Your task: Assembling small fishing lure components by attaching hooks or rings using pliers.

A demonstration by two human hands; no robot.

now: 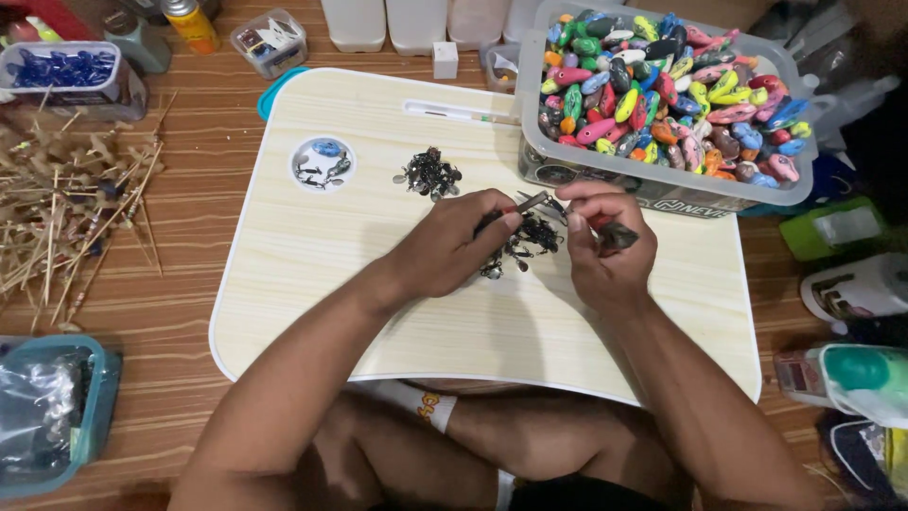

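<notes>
Your left hand grips small pliers, tips at the lure body. Your right hand pinches that dark lure body, fingers closed on it, above the loose pile of hooks mid lap tray. Clear bin of painted lures sits just behind.

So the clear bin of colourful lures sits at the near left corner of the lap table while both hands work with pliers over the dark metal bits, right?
Not quite. In the head view the clear bin of colourful lures sits at the far right corner of the lap table. The left hand does hold pliers beside the right hand, over the dark metal bits.
</notes>
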